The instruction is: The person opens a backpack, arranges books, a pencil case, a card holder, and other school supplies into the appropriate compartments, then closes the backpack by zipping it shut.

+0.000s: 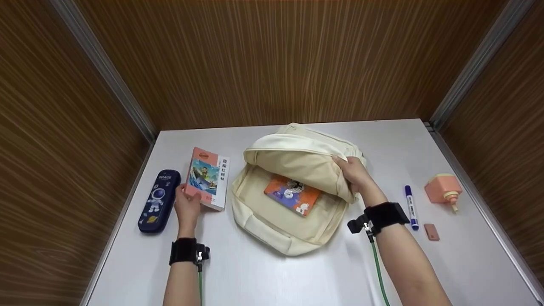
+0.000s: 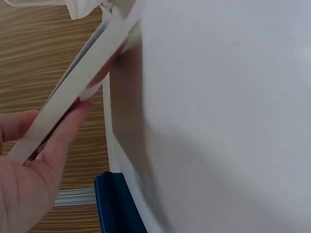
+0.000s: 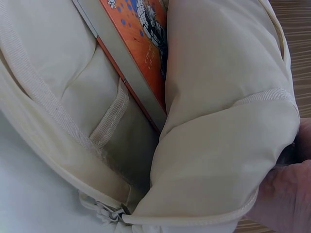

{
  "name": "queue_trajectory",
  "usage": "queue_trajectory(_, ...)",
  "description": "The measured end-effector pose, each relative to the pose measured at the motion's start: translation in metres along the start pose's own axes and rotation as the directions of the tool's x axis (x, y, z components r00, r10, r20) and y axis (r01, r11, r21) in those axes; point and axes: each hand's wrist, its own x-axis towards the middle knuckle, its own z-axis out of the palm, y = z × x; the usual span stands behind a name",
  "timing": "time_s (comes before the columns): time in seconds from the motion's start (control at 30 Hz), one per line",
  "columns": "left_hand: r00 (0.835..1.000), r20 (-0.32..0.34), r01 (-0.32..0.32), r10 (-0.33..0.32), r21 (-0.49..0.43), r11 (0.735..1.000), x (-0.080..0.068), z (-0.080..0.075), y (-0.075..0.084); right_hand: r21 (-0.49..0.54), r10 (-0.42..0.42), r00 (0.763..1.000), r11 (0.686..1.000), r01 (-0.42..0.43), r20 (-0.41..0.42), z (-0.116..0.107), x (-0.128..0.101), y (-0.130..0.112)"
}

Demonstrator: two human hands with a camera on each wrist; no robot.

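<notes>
Brown wood-grain panels (image 1: 272, 63) are enclosing a white table (image 1: 231, 282) on the left, right and far sides. At the centre, a cream backpack (image 1: 267, 236) is lying unzipped, its flap (image 1: 293, 163) overhanging the far part of the opening. The right hand (image 1: 356, 173) is gripping the flap's right edge; the left hand (image 1: 187, 206) is grasping, between thumb and fingers, a coral-and-white book (image 1: 208, 176) left of the bag. Farther left, a navy pencil case (image 1: 157, 202) is lying; inside the bag, an orange-and-purple book (image 1: 291, 193) is resting. On the right, a peach bottle (image 1: 444, 189), a blue marker (image 1: 411, 208) and a pink eraser (image 1: 432, 232) are resting. The work is apparently standing at an early stage: one book is occupying the bag, while the grasped book and four smaller articles are lying outside. The flap is hiding the inner book's far end; the coral book is covering some left fingers, and whether it is touching the table cannot be told. The right wrist view is cutting off the right hand.
</notes>
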Motion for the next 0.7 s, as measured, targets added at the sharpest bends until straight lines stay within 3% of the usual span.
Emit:
queue_trajectory(0.2,0.99,-0.094,-0.1,0.1,0.005,0.995,-0.002,0.001,0.001,0.036,0.013,1.0,0.999,-0.013,0.024,0.003,-0.011,-0.013)
queue_trajectory(0.37,0.977,-0.16,-0.14,0.139,0.008,0.99,-0.004,0.0,0.004,0.028,0.004,1.0,1.0,-0.004,0.015,0.003,-0.006,-0.007)
queue_trajectory(0.57,0.97,-0.225,-0.117,0.096,-0.085,0.99,-0.011,-0.001,0.014,0.04,-0.024,1.0,0.999,0.024,0.004,0.002,0.002,0.002)
queue_trajectory(0.7,0.976,-0.217,-0.088,0.03,-0.26,0.962,-0.019,-0.003,0.027,0.041,-0.027,1.0,0.999,0.027,0.002,0.001,0.001,0.001)
